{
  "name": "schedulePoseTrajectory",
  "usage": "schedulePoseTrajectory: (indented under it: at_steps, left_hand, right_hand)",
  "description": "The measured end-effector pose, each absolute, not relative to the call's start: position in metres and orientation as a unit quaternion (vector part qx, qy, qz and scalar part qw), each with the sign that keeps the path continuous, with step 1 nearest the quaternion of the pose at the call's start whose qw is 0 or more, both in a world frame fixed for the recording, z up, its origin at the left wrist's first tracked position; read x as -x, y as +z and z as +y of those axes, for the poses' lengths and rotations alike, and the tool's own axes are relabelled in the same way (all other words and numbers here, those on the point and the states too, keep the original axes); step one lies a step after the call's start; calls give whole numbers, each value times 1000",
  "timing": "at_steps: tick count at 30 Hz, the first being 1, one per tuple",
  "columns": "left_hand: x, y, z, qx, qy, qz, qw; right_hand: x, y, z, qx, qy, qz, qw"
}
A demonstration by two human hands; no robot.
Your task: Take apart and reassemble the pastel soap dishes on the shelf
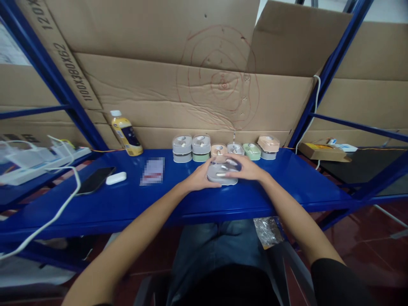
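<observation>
A small grey plastic case (223, 180) with a clear lid is near the front middle of the blue tabletop, between my two hands. My left hand (201, 175) is curved round its left side, with the thumb at the lower front edge. My right hand (247, 168) grips the case from the right, its thumb near the front and its fingers over the top; slight blur softens them. Just behind stand more such cases: a peach one (218, 150), a grey one (235, 148) and a green one (251, 151).
Stacked cases stand at the left (182, 148) and right (268, 146) of the row. Leftward are a yellow drink bottle (127, 135), a blurred-out packet (152, 171), a white earbud case (116, 178), a dark phone (94, 180) and a white cable (63, 208). Cardboard (143, 85) closes the back.
</observation>
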State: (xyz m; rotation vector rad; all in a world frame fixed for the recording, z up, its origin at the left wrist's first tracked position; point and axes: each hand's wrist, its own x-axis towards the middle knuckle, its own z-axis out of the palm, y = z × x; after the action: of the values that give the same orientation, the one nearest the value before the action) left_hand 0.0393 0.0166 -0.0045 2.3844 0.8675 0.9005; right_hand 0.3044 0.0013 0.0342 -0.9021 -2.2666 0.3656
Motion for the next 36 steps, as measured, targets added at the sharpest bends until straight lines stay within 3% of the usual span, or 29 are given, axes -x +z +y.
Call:
schedulePoseTrajectory:
  at_steps: [7, 16, 20, 24, 28, 36]
  left_hand:
    - [-38, -1, 14, -888, 274, 315, 191]
    - [-31, 6, 30, -732, 469, 471, 152]
    - [-29, 9, 25, -738, 426, 503, 140]
    - [-33, 10, 13, -842, 341, 392, 149]
    - [-36, 6, 8, -890, 263, 329, 175]
    - [-41, -6, 13, -855, 302, 352, 231]
  right_hand:
    - [-348, 37, 28, 498, 140, -708, 481]
    - [-347, 31, 31, 494, 187, -706, 471]
    - [-346, 33, 30, 497, 193, -703, 470]
    - [-345, 34, 29, 489, 186, -708, 474]
    - [-346, 35, 27, 482, 170, -733, 449]
    - [-316, 34, 12, 307, 154, -892, 292]
